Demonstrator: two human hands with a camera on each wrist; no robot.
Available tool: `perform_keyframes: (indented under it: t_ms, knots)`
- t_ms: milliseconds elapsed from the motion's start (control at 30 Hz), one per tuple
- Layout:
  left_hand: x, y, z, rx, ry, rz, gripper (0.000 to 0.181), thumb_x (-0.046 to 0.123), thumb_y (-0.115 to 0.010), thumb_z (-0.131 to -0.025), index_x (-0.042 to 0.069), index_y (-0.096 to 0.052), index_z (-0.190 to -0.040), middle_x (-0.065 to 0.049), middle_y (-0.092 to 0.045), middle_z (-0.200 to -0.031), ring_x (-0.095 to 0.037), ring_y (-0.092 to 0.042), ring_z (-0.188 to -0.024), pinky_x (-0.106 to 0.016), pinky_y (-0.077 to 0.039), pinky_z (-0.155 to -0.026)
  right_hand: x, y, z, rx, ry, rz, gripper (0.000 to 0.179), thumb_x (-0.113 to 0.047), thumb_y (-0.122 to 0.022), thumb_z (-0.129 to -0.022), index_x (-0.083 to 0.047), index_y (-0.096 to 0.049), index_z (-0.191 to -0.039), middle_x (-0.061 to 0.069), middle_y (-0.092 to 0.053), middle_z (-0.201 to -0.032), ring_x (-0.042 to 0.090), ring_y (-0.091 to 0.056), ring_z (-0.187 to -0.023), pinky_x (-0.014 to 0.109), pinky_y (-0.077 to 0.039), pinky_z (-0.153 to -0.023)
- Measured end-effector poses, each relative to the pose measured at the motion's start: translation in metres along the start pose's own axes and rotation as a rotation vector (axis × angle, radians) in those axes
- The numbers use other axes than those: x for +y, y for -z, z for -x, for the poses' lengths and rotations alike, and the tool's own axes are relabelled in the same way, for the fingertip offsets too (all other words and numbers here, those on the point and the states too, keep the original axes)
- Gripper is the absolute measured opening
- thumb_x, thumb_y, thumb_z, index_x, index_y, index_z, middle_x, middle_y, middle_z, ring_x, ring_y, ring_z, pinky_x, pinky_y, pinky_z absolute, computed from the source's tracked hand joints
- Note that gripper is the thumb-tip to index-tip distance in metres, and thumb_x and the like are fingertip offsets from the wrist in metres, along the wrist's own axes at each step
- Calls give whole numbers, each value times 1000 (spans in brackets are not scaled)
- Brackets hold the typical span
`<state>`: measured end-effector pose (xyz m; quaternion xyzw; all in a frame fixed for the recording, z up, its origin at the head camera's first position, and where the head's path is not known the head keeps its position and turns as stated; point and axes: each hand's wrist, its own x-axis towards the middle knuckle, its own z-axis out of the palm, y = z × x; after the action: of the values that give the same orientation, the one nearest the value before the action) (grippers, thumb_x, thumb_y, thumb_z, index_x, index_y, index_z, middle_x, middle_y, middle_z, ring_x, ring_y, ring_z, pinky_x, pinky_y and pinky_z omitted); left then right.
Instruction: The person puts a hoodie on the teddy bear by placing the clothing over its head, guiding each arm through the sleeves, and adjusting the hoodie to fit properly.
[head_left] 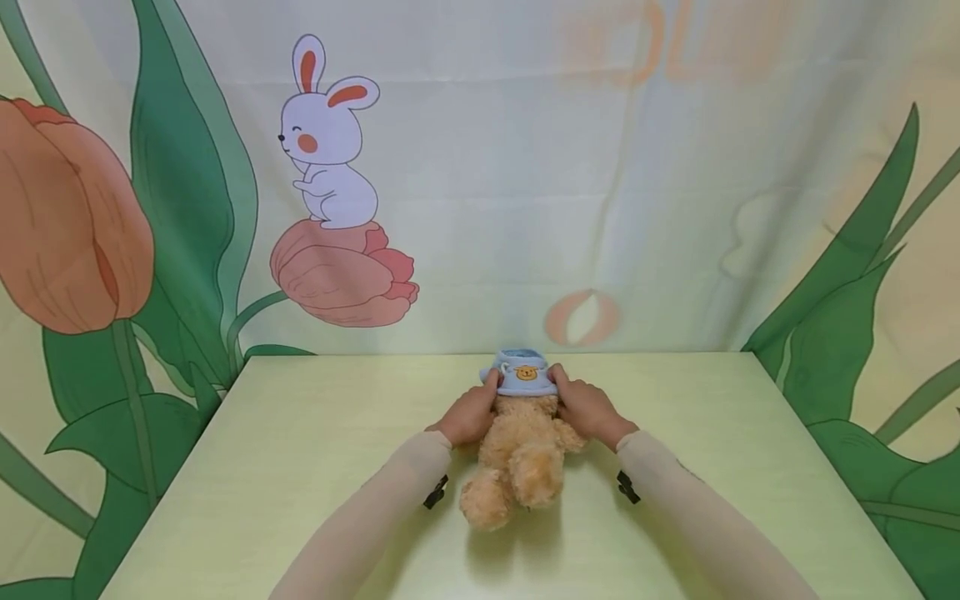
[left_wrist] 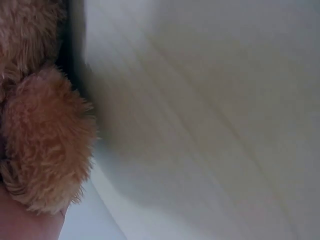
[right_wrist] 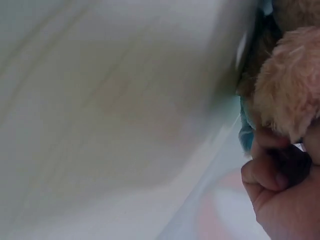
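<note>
A fluffy light-brown teddy bear (head_left: 522, 446) lies on its back in the head view, feet towards me. A small light blue piece of doll clothing (head_left: 527, 372) with a bear face on its front covers the bear's head end, its open top facing away. My left hand (head_left: 471, 414) pinches the garment's lower left edge. On the other side, my right hand (head_left: 592, 410) grips its lower right edge. In the left wrist view the bear's furry arm (left_wrist: 47, 140) is close to my hand. The right wrist view shows curled fingers (right_wrist: 265, 172) beside brown fur. The bear's face is hidden.
The pale yellow-green table (head_left: 337, 417) ends at a printed curtain (head_left: 480, 208) with a rabbit and tulips, close behind the garment. Dark wrist-camera mounts (head_left: 628, 487) show under both forearms.
</note>
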<state>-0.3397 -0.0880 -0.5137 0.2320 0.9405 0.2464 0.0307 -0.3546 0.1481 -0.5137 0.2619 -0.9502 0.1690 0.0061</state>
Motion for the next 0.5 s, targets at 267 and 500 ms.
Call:
perform_keyframes:
  t_ms: [267, 500]
  knots:
    - [8, 3, 2, 2, -4, -74, 51, 5, -53, -98, 3, -28, -142, -24, -66, -113, -36, -67, -100, -45, -54, -80, -3, 6, 3, -47, -1, -95, 51, 0, -64, -90, -11, -32, -129, 20, -67, -104, 24, -62, -77, 35, -45, -67]
    - [8, 1, 1, 29, -7, -123, 53, 3, -57, -95, 4, -29, -140, -21, -67, -110, -35, -68, -95, -45, -54, -75, -4, 1, 7, 4, 6, -92, 54, 3, -65, -87, -10, -35, -130, 23, -67, -108, 32, -67, -89, 39, -50, -72]
